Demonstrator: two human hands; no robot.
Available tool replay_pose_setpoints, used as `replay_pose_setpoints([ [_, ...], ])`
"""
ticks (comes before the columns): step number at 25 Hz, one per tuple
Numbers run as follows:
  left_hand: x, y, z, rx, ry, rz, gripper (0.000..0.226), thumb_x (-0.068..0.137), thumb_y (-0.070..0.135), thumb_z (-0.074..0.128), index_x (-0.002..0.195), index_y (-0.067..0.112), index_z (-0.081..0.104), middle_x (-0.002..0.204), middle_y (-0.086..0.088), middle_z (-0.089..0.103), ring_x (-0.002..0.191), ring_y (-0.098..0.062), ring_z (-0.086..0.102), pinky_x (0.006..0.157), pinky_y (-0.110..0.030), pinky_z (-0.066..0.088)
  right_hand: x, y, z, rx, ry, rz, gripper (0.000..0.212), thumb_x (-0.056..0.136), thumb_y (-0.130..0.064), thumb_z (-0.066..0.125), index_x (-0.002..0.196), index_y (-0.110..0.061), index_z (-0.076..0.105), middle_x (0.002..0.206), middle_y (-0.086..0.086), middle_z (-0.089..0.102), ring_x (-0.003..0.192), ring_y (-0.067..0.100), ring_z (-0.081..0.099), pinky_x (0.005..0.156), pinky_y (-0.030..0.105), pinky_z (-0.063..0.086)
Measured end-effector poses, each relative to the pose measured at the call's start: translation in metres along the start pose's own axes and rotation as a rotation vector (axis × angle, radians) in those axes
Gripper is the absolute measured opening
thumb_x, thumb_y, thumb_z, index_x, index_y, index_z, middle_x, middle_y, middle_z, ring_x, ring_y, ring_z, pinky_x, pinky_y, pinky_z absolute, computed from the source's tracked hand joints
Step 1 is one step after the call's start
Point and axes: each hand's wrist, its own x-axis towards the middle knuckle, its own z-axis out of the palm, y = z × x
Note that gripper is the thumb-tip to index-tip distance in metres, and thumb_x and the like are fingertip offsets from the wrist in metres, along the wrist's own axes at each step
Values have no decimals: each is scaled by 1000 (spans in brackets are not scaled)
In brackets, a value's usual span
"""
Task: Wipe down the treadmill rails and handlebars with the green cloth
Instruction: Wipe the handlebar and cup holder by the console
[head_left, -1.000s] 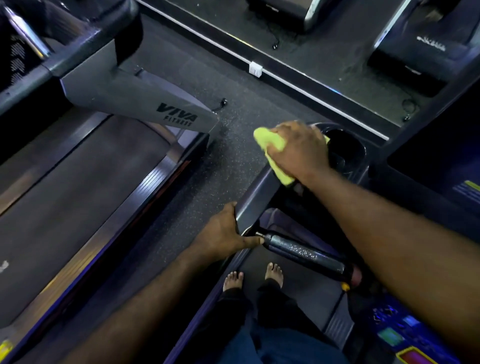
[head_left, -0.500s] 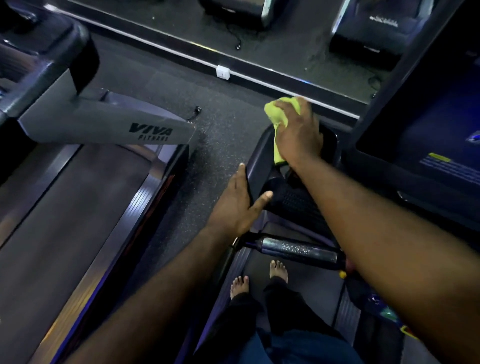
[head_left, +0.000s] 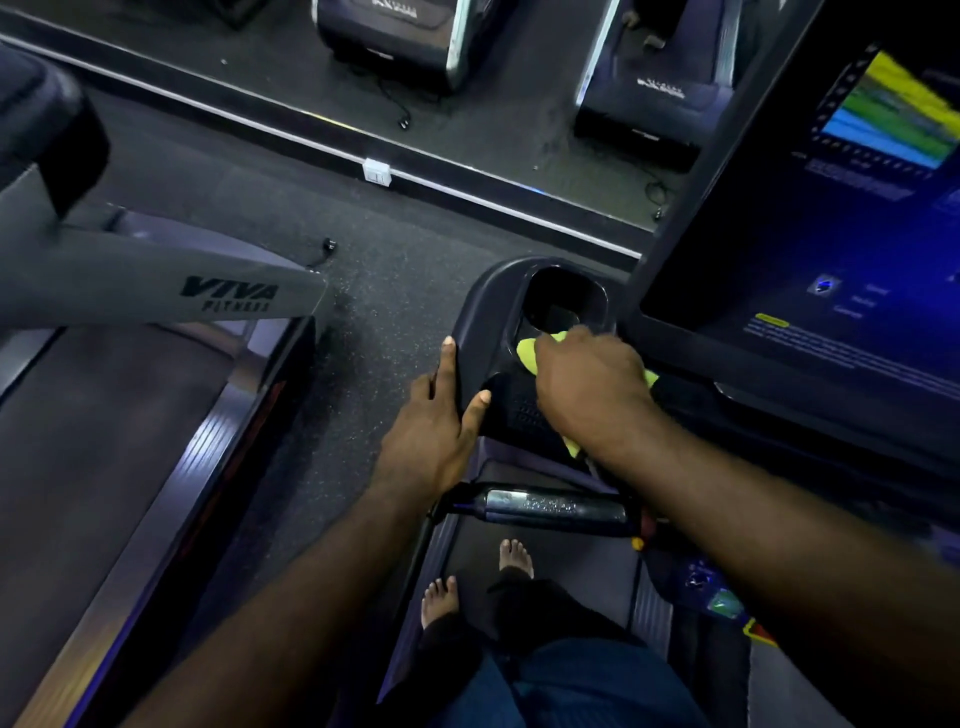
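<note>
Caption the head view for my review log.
The right hand holds a green cloth against the treadmill's console tray beside the cup holder; the left hand rests on the tray's outer edge.

Right hand (head_left: 592, 389) presses green cloth (head_left: 530, 353) on console tray just below cup holder (head_left: 566, 296). Left hand (head_left: 431, 431) rests on tray's outer rail (head_left: 467, 332), fingers straight. Bare feet (head_left: 441, 597) on belt.
</note>
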Motion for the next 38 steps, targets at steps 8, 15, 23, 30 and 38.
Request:
replay_pose_setpoints([
  [8, 4, 1, 6, 51, 22, -13, 76, 103, 72, 24, 162, 43, -16, 154, -13, 38, 117, -37, 60, 90, -55, 53, 29, -11, 1, 93, 49, -14, 30, 92, -34, 66, 118, -18, 63, 114, 12, 58, 95, 34, 67, 62, 39, 42],
  [15, 2, 8, 5, 84, 48, -28, 76, 105, 68, 28, 163, 44, -14, 160, -12, 35, 124, -38, 59, 94, -53, 50, 71, 3, 9, 140, 6, 52, 33, 103, -19, 50, 129, -12, 69, 131, 17, 54, 115, 39, 58, 83, 43, 53],
  [23, -1, 0, 13, 351, 139, 229, 55, 109, 57, 27, 160, 60, 6, 175, -13, 2, 140, -46, 41, 97, -58, 54, 3, -9, 4, 199, 106, -55, 28, 99, -23, 54, 120, -17, 72, 121, 13, 54, 100, 37, 65, 65, 40, 45],
  [30, -9, 6, 8, 210, 98, 106, 57, 108, 63, 22, 156, 65, -8, 176, -7, 0, 152, -40, 30, 110, -63, 44, -2, 18, -12, -157, -61, -234, 31, 104, -26, 53, 133, -25, 65, 126, 8, 56, 112, 33, 63, 79, 43, 53],
  [38, 0, -9, 7, -137, 150, 8, 67, 111, 56, 23, 168, 22, 15, 127, -26, 66, 113, -40, 64, 85, -43, 46, -3, 79, 66, -209, 395, -1000, 46, 102, -33, 56, 148, -38, 53, 163, -1, 44, 146, 29, 45, 97, 44, 46],
])
